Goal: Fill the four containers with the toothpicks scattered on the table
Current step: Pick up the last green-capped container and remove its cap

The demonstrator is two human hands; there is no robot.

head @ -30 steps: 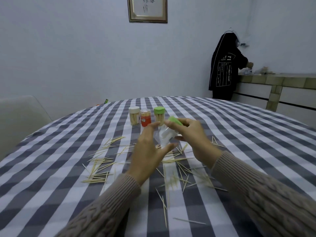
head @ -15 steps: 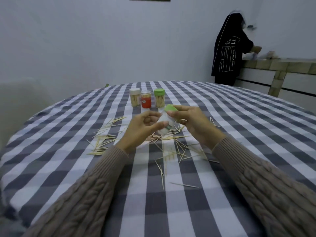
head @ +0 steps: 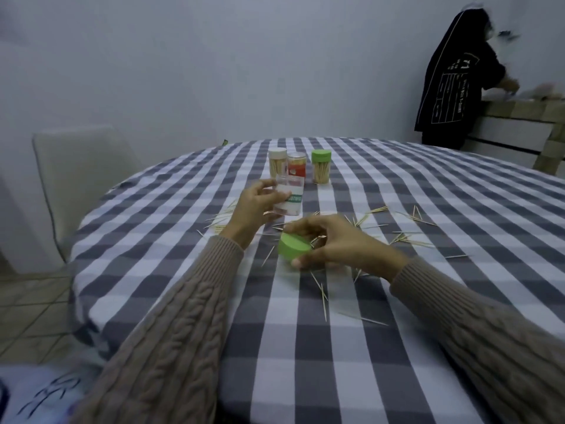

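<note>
Lower centre of the frame: the right hand (head: 339, 244) holds the green lid (head: 294, 250) low over the desk (head: 397, 347), its grip curled round the lid with the thumb under the rim and the fingers arched over the far side. Judged step: set the lid down, then load the open container. Place the lid flat on a bare patch of cloth near the frame centre, clear of the toothpicks (head: 406, 238) so none are pinned beneath it, and within easy reach for closing. Just beyond, centre frame, the left hand (head: 255, 206) grips the empty clear container (head: 289, 195), fingers wrapped round its side; the container stands upright, and whether its base touches the desk cannot be told. Keep the mouth level or tilt it slightly toward the right hand while feeding. Toothpicks lie scattered on the cloth left and right of both hands. Gather them into aligned bundles and insert them lengthwise; crossed sticks are likely to jam at the mouth. Farther back, upper centre, three capped containers stand close together, apparently full: the white-lidded container (head: 277, 163), the red-labelled container (head: 297, 164) and the green-lidded container (head: 320, 166).
</note>
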